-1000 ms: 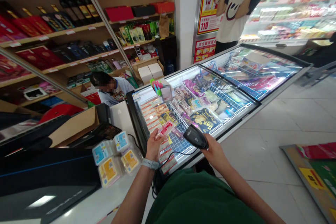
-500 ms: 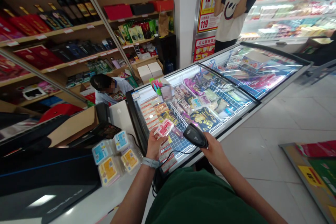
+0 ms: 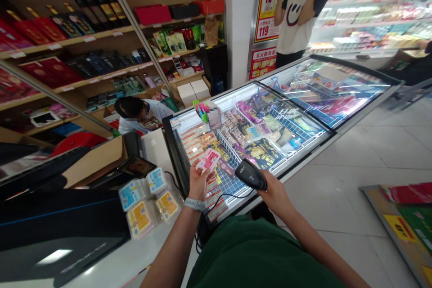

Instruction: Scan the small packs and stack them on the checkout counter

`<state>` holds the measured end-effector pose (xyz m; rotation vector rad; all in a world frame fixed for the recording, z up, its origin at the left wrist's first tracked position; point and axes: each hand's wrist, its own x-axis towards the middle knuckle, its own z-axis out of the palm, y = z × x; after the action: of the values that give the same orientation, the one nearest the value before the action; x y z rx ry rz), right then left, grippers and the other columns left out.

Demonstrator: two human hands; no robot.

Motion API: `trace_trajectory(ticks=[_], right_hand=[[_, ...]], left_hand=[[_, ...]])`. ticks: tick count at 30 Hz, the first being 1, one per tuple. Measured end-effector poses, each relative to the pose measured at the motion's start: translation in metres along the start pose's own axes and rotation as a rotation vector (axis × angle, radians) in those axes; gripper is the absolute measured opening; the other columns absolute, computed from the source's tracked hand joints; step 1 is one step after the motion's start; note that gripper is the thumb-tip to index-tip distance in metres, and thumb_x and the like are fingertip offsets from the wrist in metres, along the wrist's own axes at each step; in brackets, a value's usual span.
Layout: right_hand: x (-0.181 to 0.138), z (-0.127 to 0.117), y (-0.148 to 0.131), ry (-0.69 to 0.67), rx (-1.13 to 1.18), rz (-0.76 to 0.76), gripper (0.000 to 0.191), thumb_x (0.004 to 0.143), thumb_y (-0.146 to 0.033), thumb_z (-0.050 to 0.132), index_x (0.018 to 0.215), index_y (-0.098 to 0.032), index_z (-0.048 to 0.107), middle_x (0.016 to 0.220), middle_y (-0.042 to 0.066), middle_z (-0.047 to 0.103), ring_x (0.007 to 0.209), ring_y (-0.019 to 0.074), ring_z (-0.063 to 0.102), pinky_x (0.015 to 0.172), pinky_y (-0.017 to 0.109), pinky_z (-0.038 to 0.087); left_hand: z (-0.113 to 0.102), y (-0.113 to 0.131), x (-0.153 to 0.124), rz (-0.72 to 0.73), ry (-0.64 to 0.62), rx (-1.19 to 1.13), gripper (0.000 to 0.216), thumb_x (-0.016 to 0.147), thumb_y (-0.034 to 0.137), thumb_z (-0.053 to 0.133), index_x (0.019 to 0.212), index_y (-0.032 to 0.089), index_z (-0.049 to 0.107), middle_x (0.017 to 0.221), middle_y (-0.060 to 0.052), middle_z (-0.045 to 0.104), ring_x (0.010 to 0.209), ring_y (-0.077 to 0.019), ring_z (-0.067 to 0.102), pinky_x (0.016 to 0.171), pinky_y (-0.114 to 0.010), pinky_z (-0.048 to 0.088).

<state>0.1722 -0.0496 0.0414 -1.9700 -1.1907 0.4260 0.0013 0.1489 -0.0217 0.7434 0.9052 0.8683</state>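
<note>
My left hand (image 3: 197,182) grips a small pink and white packet (image 3: 209,160), holding it up over the glass lid of the chest freezer (image 3: 303,144). A pale watch sits on that wrist. My right hand (image 3: 275,193) holds a black barcode scanner (image 3: 250,174), its head pointed left toward the packet, a short gap between them. The scanner's black cable (image 3: 222,199) hangs down past the freezer edge toward my green shirt.
Several clear tubs with blue and yellow labels (image 3: 148,200) sit on the white counter at my left, beside a black screen (image 3: 50,229). One person (image 3: 137,114) crouches by the wooden shelves; another person (image 3: 297,13) stands beyond the freezer. Tiled floor lies at right.
My left hand has raised the pink packet slightly and tilted it toward the scanner. The scanner hand has stayed almost in place.
</note>
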Motion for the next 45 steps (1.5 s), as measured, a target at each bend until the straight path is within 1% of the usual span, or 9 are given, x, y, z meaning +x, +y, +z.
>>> trace_trajectory(ticks=[2,4,7,10,13,18,29,34,45], right_hand=[[0.001,0.0,-0.001,0.004,-0.001,0.006,0.032,0.075,-0.011,0.051,0.106,-0.02,0.058,0.101,0.005,0.065,0.095,0.0221,0.061,0.084,0.034,0.047],[0.001,-0.001,-0.001,0.002,-0.008,0.02,0.033,0.074,-0.011,0.051,0.105,-0.02,0.058,0.1,0.006,0.065,0.095,0.0223,0.061,0.084,0.034,0.047],[0.003,-0.001,-0.002,-0.006,-0.012,0.028,0.035,0.073,-0.009,0.05,0.106,-0.019,0.058,0.1,0.006,0.065,0.096,0.0221,0.061,0.085,0.034,0.047],[0.006,-0.001,-0.002,-0.006,-0.017,0.02,0.036,0.072,-0.009,0.049,0.106,-0.019,0.057,0.101,0.006,0.065,0.097,0.0219,0.061,0.085,0.034,0.047],[0.008,0.0,-0.002,0.0,-0.027,0.013,0.035,0.072,-0.009,0.049,0.105,-0.019,0.058,0.1,0.006,0.065,0.096,0.0222,0.061,0.085,0.034,0.047],[0.012,0.002,-0.003,0.003,-0.047,-0.008,0.034,0.075,-0.011,0.05,0.107,-0.019,0.057,0.101,0.007,0.065,0.097,0.0232,0.061,0.086,0.036,0.047],[0.01,0.006,-0.003,-0.031,-0.058,0.008,0.033,0.072,-0.01,0.051,0.103,-0.019,0.057,0.099,0.007,0.065,0.097,0.0237,0.06,0.086,0.036,0.047],[0.009,0.007,-0.002,-0.022,-0.06,-0.005,0.038,0.072,-0.008,0.051,0.108,-0.02,0.056,0.103,0.007,0.065,0.099,0.0234,0.06,0.088,0.037,0.047],[0.008,0.008,-0.005,-0.023,-0.072,0.004,0.038,0.071,-0.007,0.05,0.105,-0.021,0.058,0.101,0.006,0.066,0.096,0.0233,0.061,0.086,0.036,0.048]], left_hand=[[0.001,0.0,0.003,0.005,-0.004,-0.011,0.055,0.066,0.016,0.076,0.114,0.026,0.052,0.112,-0.005,0.065,0.096,-0.0181,0.066,0.086,-0.037,0.053],[0.002,0.0,0.006,0.007,-0.017,-0.027,0.045,0.066,0.017,0.077,0.105,0.022,0.057,0.111,-0.005,0.066,0.099,-0.0175,0.065,0.09,-0.036,0.051],[0.002,0.0,0.01,0.002,-0.016,-0.041,0.039,0.064,0.017,0.078,0.097,0.02,0.058,0.107,-0.004,0.068,0.098,-0.0169,0.065,0.092,-0.037,0.05],[0.001,0.0,0.014,-0.018,-0.005,-0.016,0.037,0.062,0.018,0.078,0.093,0.019,0.058,0.102,-0.004,0.069,0.094,-0.0168,0.066,0.09,-0.037,0.05],[0.003,0.001,0.017,-0.033,0.016,0.027,0.036,0.06,0.021,0.079,0.089,0.018,0.058,0.096,-0.004,0.069,0.089,-0.0157,0.066,0.086,-0.033,0.049],[0.01,0.008,0.019,0.006,0.023,0.069,0.032,0.058,0.024,0.079,0.083,0.017,0.059,0.088,-0.002,0.07,0.086,-0.0144,0.065,0.081,-0.029,0.047],[0.015,0.014,0.025,0.035,0.055,0.05,0.031,0.059,0.016,0.074,0.088,0.017,0.062,0.09,-0.002,0.072,0.082,-0.0122,0.065,0.077,-0.026,0.048],[0.016,0.014,0.027,0.043,0.044,0.051,0.032,0.061,0.017,0.074,0.09,0.017,0.062,0.091,-0.003,0.072,0.084,-0.013,0.066,0.079,-0.027,0.049],[0.015,0.016,0.029,0.048,0.052,0.065,0.028,0.065,0.017,0.073,0.09,0.017,0.059,0.093,-0.003,0.07,0.086,-0.0126,0.065,0.083,-0.028,0.048]])
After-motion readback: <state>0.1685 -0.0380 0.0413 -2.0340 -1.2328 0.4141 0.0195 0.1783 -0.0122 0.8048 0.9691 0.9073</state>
